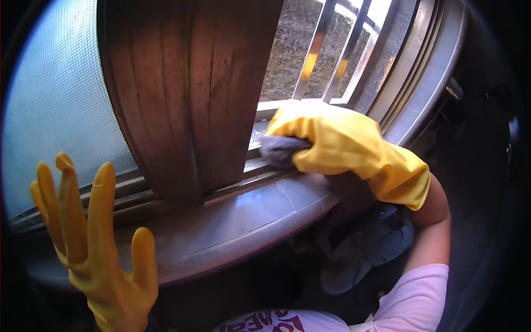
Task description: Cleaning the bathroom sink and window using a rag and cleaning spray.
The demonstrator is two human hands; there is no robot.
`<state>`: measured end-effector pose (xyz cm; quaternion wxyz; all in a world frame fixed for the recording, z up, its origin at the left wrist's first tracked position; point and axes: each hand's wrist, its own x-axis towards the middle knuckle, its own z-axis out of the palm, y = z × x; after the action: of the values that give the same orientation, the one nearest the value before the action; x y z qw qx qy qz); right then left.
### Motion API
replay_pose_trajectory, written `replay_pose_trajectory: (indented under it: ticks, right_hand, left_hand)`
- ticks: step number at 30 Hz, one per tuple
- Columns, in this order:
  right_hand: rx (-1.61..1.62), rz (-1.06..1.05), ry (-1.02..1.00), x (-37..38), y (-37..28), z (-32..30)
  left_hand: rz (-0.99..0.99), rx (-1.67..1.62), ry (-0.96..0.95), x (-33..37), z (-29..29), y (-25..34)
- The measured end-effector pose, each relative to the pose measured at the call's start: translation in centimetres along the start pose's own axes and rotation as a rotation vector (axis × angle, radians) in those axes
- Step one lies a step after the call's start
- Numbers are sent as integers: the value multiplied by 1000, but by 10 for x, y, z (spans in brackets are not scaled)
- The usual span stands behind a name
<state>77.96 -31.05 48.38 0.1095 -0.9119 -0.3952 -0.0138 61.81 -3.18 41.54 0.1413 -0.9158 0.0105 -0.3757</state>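
Note:
A yellow rubber glove covers my right hand (337,138), whose fingers are wrapped round a bunched dark grey cloth (285,150). The cloth is at the window track (259,167), beside the brown window frame (182,99); whether it touches the track I cannot tell. Part of the cloth is hidden under the glove. Also gloved in yellow, my left hand (102,243) is raised at the lower left with its fingers spread and nothing in it. It appears in front of the sill (221,227) and the textured glass pane (61,105).
Metal bars (315,50) stand outside the window opening, with a rough wall (290,44) behind them. More grooved track (406,72) runs along the right side. Below the sill, a pale grey object (359,257) lies in the shade, its kind unclear.

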Motion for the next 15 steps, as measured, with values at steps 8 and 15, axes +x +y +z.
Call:
replay_pose_trajectory:
  ticks: [8, 15]
  right_hand:
    - [-190, 78, -164, -25, 63, -18]
    - [-879, 787, 416, -115, 240, -91]
  left_hand:
    - [4, -71, 15, -2, 0, -4]
    - [53, -184, 120, 9, 20, 15]
